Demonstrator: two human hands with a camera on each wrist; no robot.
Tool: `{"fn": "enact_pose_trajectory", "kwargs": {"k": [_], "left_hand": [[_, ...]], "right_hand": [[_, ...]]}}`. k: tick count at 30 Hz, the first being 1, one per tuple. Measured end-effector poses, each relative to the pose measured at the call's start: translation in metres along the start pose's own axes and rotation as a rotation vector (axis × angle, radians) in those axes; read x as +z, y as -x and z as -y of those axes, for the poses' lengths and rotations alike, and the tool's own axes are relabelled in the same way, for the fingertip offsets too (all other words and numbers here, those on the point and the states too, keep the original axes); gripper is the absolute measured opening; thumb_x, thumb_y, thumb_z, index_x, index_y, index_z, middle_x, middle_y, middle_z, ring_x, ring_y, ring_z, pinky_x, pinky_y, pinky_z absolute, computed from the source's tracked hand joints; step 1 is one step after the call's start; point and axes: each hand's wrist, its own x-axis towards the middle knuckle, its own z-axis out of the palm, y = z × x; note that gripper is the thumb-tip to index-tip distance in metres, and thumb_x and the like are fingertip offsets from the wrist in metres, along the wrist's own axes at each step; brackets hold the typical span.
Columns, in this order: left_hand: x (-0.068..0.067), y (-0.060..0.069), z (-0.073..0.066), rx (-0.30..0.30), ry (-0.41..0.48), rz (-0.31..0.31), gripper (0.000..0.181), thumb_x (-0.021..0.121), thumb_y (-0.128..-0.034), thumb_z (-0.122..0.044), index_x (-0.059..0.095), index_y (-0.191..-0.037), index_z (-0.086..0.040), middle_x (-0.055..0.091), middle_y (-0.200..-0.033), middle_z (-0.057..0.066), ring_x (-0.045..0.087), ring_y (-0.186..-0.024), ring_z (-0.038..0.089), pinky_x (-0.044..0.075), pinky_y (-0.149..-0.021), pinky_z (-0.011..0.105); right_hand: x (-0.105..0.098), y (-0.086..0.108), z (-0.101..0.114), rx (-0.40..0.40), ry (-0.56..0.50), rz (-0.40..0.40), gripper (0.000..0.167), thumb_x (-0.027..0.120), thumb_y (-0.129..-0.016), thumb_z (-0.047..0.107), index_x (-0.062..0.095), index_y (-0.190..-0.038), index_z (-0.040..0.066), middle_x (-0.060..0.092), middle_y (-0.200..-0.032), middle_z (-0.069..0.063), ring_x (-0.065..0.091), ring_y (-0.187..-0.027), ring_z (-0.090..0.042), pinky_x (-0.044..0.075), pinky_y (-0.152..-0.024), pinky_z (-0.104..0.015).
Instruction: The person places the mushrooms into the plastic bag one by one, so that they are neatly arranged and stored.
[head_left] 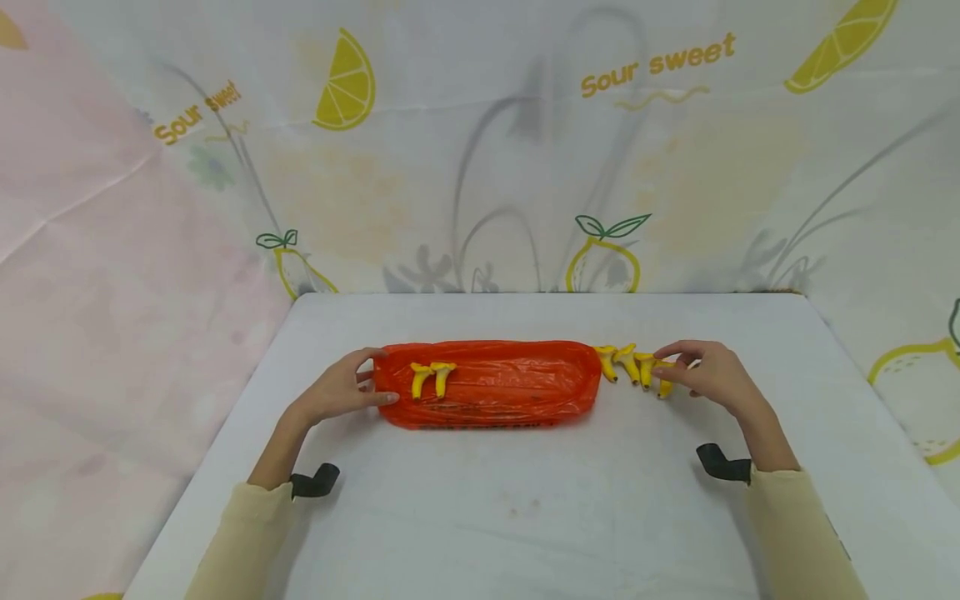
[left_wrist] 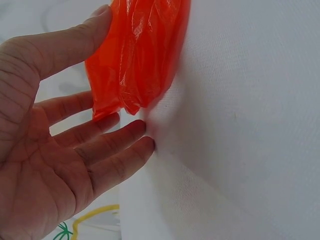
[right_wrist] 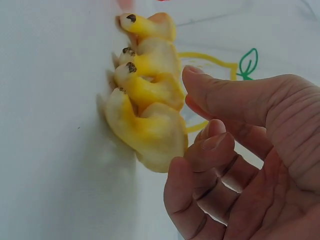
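A red plastic bag point(head_left: 517, 379), spread into a long shallow shape, lies on the white table. On its left part sit two yellow trumpet-shaped mushrooms point(head_left: 442, 379). My left hand point(head_left: 341, 386) is at the bag's left end, thumb and forefinger touching its edge. In the left wrist view the red plastic point(left_wrist: 142, 55) lies between the thumb and the spread fingers. Several more yellow mushrooms point(head_left: 628, 364) stand in a row off the bag's right end. Beside the rightmost mushroom point(right_wrist: 150, 130) is my right hand point(head_left: 705, 371), its fingers bent loosely, thumb apart from the fingers, nothing gripped.
The white table point(head_left: 517, 508) stretches in front of the bag and to both sides. A lemon-printed cloth point(head_left: 480, 167) hangs behind the table's far edge. Black straps with a protruding piece point(head_left: 723, 463) sit at both wrists, below cream sleeves point(head_left: 802, 533).
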Motion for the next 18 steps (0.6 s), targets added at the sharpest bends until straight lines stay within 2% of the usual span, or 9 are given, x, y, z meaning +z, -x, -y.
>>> {"fn": "enact_pose_trajectory", "kwargs": {"k": [11,18], "left_hand": [[0.0011,-0.0002,-0.0009,0.007,-0.003,0.004,0.083,0.079,-0.0829,-0.037,0.038,-0.145,0.000,0.038,-0.147,0.026,0.043,-0.130,0.047,0.049,-0.095,0.053],[0.0002,-0.0009,-0.0006,-0.001,-0.002,0.002,0.084,0.080,-0.0816,-0.038,0.038,-0.145,-0.001,0.038,-0.147,0.024,0.044,-0.130,0.046,0.049,-0.096,0.052]], "right_hand": [[0.0026,0.0017,-0.0078,0.040,0.048,-0.078,0.045,0.075,-0.088,0.036,0.068,-0.116,0.001,0.057,-0.087,-0.010,0.053,-0.071,-0.023,0.051,-0.058,-0.030],[0.0001,0.0044,-0.0105,0.046,0.101,-0.101,0.038,0.073,-0.089,0.029,0.068,-0.114,0.001,0.051,-0.082,-0.007,0.051,-0.062,-0.021,0.041,-0.051,-0.029]]}}
